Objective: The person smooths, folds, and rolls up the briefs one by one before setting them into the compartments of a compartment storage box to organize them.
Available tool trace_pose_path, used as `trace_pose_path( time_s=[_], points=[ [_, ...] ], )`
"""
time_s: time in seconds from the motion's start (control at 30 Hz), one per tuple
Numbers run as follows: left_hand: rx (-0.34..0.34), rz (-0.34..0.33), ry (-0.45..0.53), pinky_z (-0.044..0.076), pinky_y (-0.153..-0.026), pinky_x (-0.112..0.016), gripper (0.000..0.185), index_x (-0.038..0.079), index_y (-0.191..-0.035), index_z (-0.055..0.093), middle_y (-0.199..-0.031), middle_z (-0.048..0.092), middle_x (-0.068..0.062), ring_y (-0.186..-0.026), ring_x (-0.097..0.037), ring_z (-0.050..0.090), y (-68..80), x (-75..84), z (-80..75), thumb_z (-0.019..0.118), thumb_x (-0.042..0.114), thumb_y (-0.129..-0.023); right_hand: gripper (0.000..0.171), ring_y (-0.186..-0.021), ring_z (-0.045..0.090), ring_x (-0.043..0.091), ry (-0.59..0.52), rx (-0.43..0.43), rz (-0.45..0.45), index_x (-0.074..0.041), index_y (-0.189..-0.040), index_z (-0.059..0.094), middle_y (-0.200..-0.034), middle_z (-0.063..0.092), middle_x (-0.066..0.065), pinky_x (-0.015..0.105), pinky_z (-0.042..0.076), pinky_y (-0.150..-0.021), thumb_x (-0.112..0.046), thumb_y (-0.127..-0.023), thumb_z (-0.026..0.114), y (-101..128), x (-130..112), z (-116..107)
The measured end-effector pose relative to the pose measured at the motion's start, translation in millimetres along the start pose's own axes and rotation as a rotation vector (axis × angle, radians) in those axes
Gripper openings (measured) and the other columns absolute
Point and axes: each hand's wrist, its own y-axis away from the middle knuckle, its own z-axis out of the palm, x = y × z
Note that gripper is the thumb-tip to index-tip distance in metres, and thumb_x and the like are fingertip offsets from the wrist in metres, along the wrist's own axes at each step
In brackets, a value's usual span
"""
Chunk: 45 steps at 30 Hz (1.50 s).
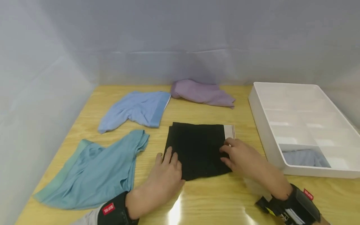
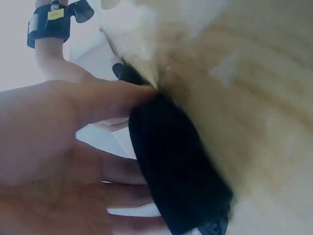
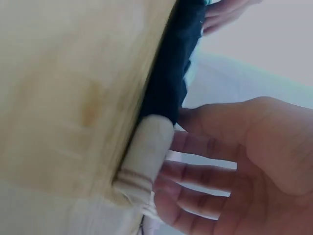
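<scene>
A folded black garment (image 1: 197,150) with a pale waistband (image 1: 229,131) on its right edge lies flat on the wooden table (image 1: 213,200). My left hand (image 1: 168,161) rests flat on the garment's near-left corner, fingers straight. My right hand (image 1: 229,153) lies on its right edge just below the waistband, fingers relaxed and touching the cloth. In the left wrist view the left hand (image 2: 63,147) sits against the black garment (image 2: 176,171). In the right wrist view the right hand (image 3: 234,161) is beside the waistband (image 3: 146,152), fingers spread.
A teal garment (image 1: 92,175) lies near left, a light blue one (image 1: 135,109) behind it, and a purple one (image 1: 202,93) at the back. A white divided tray (image 1: 262,125) stands at right with a blue-grey garment (image 1: 305,157) in a near compartment. Grey walls enclose the table.
</scene>
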Motion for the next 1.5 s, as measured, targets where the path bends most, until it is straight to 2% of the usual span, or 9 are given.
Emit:
trace_pose_path(
  time_s=[0.2,0.3,0.53,0.83,1.0,1.23,1.37,1.43,1.5],
  points=[
    [0.142,0.206,0.089,0.048,-0.071,-0.036,0.026,0.006,-0.105,0.058,-0.1,0.052,-0.01,-0.09,-0.025,0.048,0.2,1.1,1.8,0.071,0.007,-0.083,0.048,-0.101,0.058,0.035,0.006,-0.081,0.044,0.0,-0.117,0.063,-0.118,0.056,0.018,0.042,0.053,-0.077,-0.031,-0.082,0.077,19.6,-14.3,-2.5],
    [0.113,0.228,0.127,0.046,-0.06,-0.031,0.022,0.006,-0.102,0.059,-0.09,0.054,-0.008,-0.078,-0.021,0.05,0.5,2.0,1.1,0.07,0.001,-0.083,0.049,-0.105,0.057,0.039,0.004,-0.046,0.017,0.0,-0.116,0.062,-0.122,0.054,0.022,0.046,0.052,-0.08,-0.027,-0.078,0.08,28.6,-20.0,0.4],
    [0.046,0.171,0.132,0.048,-0.056,-0.03,0.016,0.006,-0.092,0.062,-0.081,0.055,-0.008,-0.069,-0.022,0.052,1.3,5.7,4.2,0.067,-0.004,-0.081,0.029,-0.095,0.058,0.031,-0.014,0.144,-0.073,-0.003,-0.092,0.066,-0.105,0.059,0.014,0.042,0.052,-0.08,0.008,-0.065,0.073,34.8,-22.7,9.0],
    [0.12,0.007,0.083,0.049,-0.048,-0.032,0.025,0.001,-0.093,0.052,-0.075,0.051,-0.01,-0.06,-0.025,0.057,7.8,10.0,6.9,0.071,-0.005,-0.077,0.033,-0.093,0.06,0.028,-0.023,0.234,-0.09,-0.002,-0.094,0.067,-0.101,0.063,0.012,0.042,0.052,-0.08,0.007,-0.063,0.068,36.4,-20.5,15.3],
    [0.116,0.043,-0.009,0.049,-0.064,-0.033,0.019,0.008,-0.09,0.061,-0.09,0.05,-0.011,-0.08,-0.025,0.049,7.6,7.9,6.0,0.073,-0.001,-0.078,0.032,-0.09,0.062,0.026,-0.034,0.301,-0.101,-0.003,-0.093,0.067,-0.097,0.065,0.01,0.042,0.052,-0.078,0.007,-0.062,0.067,37.6,-17.6,18.9],
    [-0.027,0.139,-0.009,0.049,-0.06,-0.028,0.019,0.01,-0.093,0.059,-0.079,0.055,-0.007,-0.071,-0.021,0.053,3.3,3.5,4.2,0.069,-0.002,-0.082,0.032,-0.083,0.063,0.021,-0.036,0.296,-0.092,-0.002,-0.095,0.067,-0.089,0.067,0.006,0.038,0.054,-0.073,0.012,-0.067,0.068,36.9,-19.4,17.9],
    [-0.25,0.209,0.24,0.049,-0.058,-0.027,0.026,0.013,-0.106,0.058,-0.075,0.058,-0.002,-0.068,-0.016,0.059,6.7,-8.7,-11.5,0.066,-0.001,-0.085,0.026,-0.08,0.065,0.016,-0.167,0.211,-0.103,-0.006,-0.098,0.066,-0.089,0.069,0.002,0.033,0.054,-0.067,0.008,-0.076,0.069,38.1,-20.0,14.3],
    [-0.386,0.217,0.418,0.047,-0.056,-0.026,0.028,0.015,-0.11,0.057,-0.073,0.056,0.002,-0.064,-0.011,0.058,10.3,-16.5,-22.9,0.064,0.001,-0.088,0.024,-0.078,0.064,0.01,-0.312,0.124,-0.126,-0.008,-0.103,0.065,-0.093,0.069,0.001,0.029,0.053,-0.065,0.005,-0.083,0.068,40.1,-17.9,12.0],
    [-0.441,0.216,0.55,0.044,-0.055,-0.024,0.025,0.016,-0.111,0.056,-0.071,0.055,0.005,-0.06,-0.007,0.053,13.1,-24.0,-33.8,0.062,0.005,-0.089,0.023,-0.078,0.061,0.005,-0.477,0.037,-0.124,-0.011,-0.108,0.063,-0.098,0.069,0.001,0.026,0.051,-0.064,-0.001,-0.088,0.066,42.4,-14.7,8.8]
  ],
)
